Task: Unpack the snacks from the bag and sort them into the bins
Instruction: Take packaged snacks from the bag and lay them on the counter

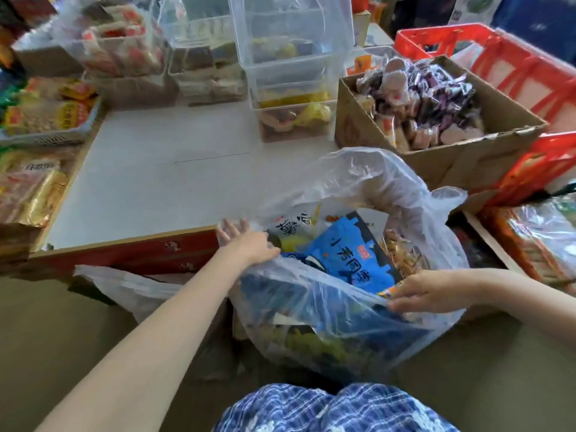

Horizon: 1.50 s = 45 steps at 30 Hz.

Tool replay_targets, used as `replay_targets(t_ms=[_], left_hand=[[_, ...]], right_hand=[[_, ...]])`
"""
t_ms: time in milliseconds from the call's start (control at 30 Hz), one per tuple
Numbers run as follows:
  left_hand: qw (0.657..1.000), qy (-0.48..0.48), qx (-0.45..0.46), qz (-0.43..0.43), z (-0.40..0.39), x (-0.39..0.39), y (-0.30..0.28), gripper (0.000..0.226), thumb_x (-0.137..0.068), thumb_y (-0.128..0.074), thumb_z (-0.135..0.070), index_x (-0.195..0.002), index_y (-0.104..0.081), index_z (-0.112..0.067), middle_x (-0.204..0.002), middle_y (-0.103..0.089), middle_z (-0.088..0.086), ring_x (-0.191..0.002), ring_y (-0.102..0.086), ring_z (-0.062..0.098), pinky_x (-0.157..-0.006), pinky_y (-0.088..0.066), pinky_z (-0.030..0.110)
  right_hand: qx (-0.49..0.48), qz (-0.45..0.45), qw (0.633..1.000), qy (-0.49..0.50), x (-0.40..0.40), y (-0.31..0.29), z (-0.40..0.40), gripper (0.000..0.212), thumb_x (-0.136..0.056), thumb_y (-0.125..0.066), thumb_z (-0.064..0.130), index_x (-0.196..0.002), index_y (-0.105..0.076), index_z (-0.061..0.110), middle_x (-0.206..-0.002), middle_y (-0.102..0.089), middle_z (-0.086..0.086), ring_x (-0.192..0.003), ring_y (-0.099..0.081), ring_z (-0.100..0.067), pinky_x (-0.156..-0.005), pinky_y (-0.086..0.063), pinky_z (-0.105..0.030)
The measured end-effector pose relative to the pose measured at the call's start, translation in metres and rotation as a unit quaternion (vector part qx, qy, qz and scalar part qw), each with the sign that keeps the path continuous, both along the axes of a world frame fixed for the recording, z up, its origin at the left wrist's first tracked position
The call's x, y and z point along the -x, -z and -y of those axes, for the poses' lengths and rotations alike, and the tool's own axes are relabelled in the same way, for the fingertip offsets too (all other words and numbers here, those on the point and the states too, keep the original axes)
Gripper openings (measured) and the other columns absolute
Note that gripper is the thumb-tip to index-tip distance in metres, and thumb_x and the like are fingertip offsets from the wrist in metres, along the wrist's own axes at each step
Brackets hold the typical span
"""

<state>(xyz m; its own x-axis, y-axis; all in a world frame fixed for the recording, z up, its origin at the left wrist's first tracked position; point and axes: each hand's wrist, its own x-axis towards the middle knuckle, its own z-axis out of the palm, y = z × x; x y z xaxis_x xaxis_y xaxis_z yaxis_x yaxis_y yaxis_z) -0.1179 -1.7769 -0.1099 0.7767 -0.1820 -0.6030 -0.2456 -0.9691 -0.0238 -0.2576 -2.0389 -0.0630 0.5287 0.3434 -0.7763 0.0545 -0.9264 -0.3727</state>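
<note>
Nearest us were our knees in blue checked cloth, and just beyond them the clear plastic bag sat on the floor against the near edge of the bench. Our hands were both on its rim. We had the left hand at the far-left lip, fingers fairly straight and pressing the film outward; whether the thumb pinched it we could not tell. Our right hand had its fingers curled over the near-right lip, pinching the plastic together with the corner of an orange packet. We judged the pull was meant to hold the mouth wide so the snacks could be reached.

Inside, a blue snack packet lay on top, so unpacking looked barely begun. At the bench's far edge stood stacked clear bins holding yellow packets. A cardboard box of wrapped cakes sat at the right edge, and a grey basket at the left.
</note>
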Motion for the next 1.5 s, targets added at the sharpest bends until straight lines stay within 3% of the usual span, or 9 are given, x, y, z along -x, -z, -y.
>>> replay_targets(t_ms=[100, 233, 367, 500, 700, 933, 1300, 1400, 1500], left_hand=[[0.999, 0.025, 0.030, 0.015, -0.020, -0.004, 0.006, 0.076, -0.085, -0.052, -0.059, -0.149, -0.017, -0.035, -0.158, 0.006, 0.014, -0.140, 0.008, 0.049, -0.110, 0.005, 0.060], [0.987, 0.096, 0.130, 0.011, -0.021, 0.016, 0.003, 0.089, -0.078, -0.057, -0.065, -0.149, -0.011, -0.036, -0.159, 0.008, 0.005, -0.144, 0.012, 0.035, -0.112, 0.008, 0.057], [0.983, 0.127, 0.129, -0.013, -0.025, 0.029, 0.002, 0.094, -0.079, -0.059, -0.063, -0.150, -0.004, -0.036, -0.157, 0.016, 0.002, -0.143, 0.020, 0.030, -0.112, 0.010, 0.057], [0.985, 0.083, 0.151, -0.010, -0.051, 0.028, 0.004, 0.092, -0.081, -0.059, -0.059, -0.150, -0.004, -0.034, -0.159, 0.008, 0.004, -0.145, 0.008, 0.028, -0.115, 0.001, 0.049], [0.961, 0.078, 0.252, 0.085, -0.045, 0.017, 0.000, 0.091, -0.079, -0.062, -0.059, -0.150, -0.017, -0.022, -0.157, -0.015, 0.000, -0.145, -0.012, 0.014, -0.117, -0.010, 0.036], [0.929, 0.047, 0.367, 0.014, 0.001, -0.008, -0.035, 0.090, -0.075, -0.073, -0.046, -0.147, -0.022, -0.029, -0.153, -0.027, -0.007, -0.139, -0.026, 0.013, -0.113, -0.026, 0.035], [0.723, -0.240, 0.643, 0.083, 0.030, -0.039, -0.074, 0.016, -0.093, -0.055, -0.006, -0.104, -0.064, -0.013, -0.085, -0.068, -0.002, -0.071, -0.066, 0.004, -0.073, -0.055, 0.022], [0.721, -0.329, 0.585, 0.172, 0.008, -0.057, -0.068, 0.015, -0.095, -0.054, -0.012, -0.101, -0.068, -0.010, -0.081, -0.066, 0.005, -0.075, -0.062, 0.015, -0.071, -0.053, 0.030], [0.633, -0.461, 0.587, 0.206, -0.016, -0.080, -0.060, 0.019, -0.095, -0.052, -0.012, -0.080, -0.064, -0.013, -0.071, -0.059, 0.001, -0.066, -0.055, 0.012, -0.056, -0.048, 0.020]], right_hand=[[0.011, 0.072, 0.996, 0.051, 0.000, -0.011, 0.004, 0.047, -0.086, -0.037, 0.059, -0.108, -0.065, 0.028, -0.116, -0.060, 0.005, -0.104, -0.057, -0.009, -0.093, -0.045, -0.025], [0.067, 0.488, 0.869, -0.046, -0.056, -0.007, 0.008, 0.054, -0.090, -0.055, 0.038, -0.141, -0.041, 0.029, -0.154, -0.025, -0.005, -0.139, -0.023, -0.034, -0.111, -0.023, -0.054], [0.287, 0.293, 0.910, 0.062, -0.108, 0.027, 0.047, 0.062, -0.095, -0.044, 0.045, -0.149, -0.014, 0.035, -0.157, -0.009, -0.002, -0.141, -0.012, -0.037, -0.110, -0.015, -0.059], [0.121, 0.326, 0.922, 0.172, -0.110, 0.023, 0.043, 0.050, -0.090, -0.058, 0.030, -0.136, -0.043, 0.015, -0.133, -0.046, -0.014, -0.121, -0.047, -0.032, -0.101, -0.039, -0.042], [0.034, 0.211, 0.952, 0.220, -0.090, 0.038, -0.027, 0.082, -0.078, -0.074, 0.018, -0.144, -0.025, 0.011, -0.136, -0.048, -0.014, -0.120, -0.050, -0.026, -0.094, -0.044, -0.033], [-0.108, 0.428, 0.877, 0.188, -0.115, -0.029, -0.038, 0.014, -0.079, -0.072, 0.007, -0.092, -0.072, 0.004, -0.081, -0.062, 0.001, -0.077, -0.056, -0.016, -0.063, -0.034, -0.015], [-0.327, 0.537, 0.742, 0.233, -0.223, -0.113, -0.024, 0.023, -0.085, -0.061, 0.009, -0.108, -0.061, 0.009, -0.084, -0.061, 0.018, -0.070, -0.051, 0.008, -0.067, -0.039, -0.006], [-0.271, 0.518, 0.751, 0.306, -0.245, -0.086, -0.024, 0.056, -0.082, -0.070, 0.025, -0.130, -0.044, 0.010, -0.121, -0.047, -0.011, -0.109, -0.049, -0.017, -0.099, -0.039, -0.028], [-0.328, 0.297, 0.811, 0.382, -0.245, -0.049, -0.038, 0.073, -0.079, -0.072, 0.036, -0.137, -0.032, 0.016, -0.124, -0.050, -0.009, -0.109, -0.055, -0.021, -0.096, -0.046, -0.035]])
